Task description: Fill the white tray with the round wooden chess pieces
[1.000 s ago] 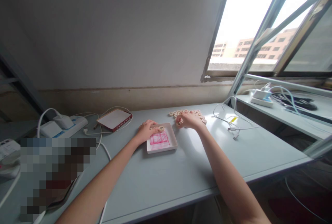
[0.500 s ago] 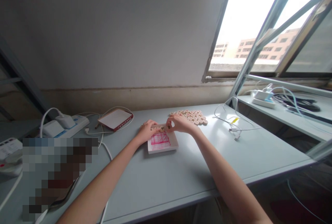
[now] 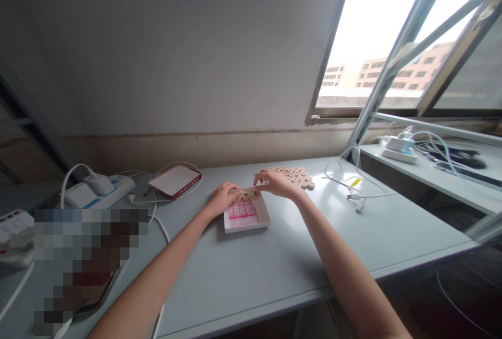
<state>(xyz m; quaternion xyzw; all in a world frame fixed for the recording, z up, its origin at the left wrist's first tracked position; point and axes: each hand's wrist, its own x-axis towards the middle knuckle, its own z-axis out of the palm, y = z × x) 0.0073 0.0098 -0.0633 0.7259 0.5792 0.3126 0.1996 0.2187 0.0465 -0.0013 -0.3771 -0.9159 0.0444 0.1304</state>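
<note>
A shallow white box [image 3: 248, 228] with pink-red lines drawn on its inside bottom lies on the desk. Along its far wall sits a row of round wooden Chinese chess pieces [image 3: 245, 195] with dark characters. My left hand [image 3: 223, 199] grips the box's far left corner, its thumb reaching inside by the pieces and partly hiding them. Over the far right corner is my right hand [image 3: 274, 183]. Its thumb and fingers are apart, beside the rightmost piece in the row, with nothing visible between them. More loose Chinese chess pieces [image 3: 300, 177] spread on the desk behind that hand.
A white and red box lid [image 3: 174, 181] lies at the back left, circled by a cable. Power strips with plugs [image 3: 104, 188] stand farther left, near a blurred-out item. White charging cables [image 3: 353, 192] lie at the right. A metal frame [image 3: 392, 72] rises by the window.
My right hand has let go of a piece, which now lies flat at the right end of the row. The fingers have lifted slightly away; my left hand stays put.
</note>
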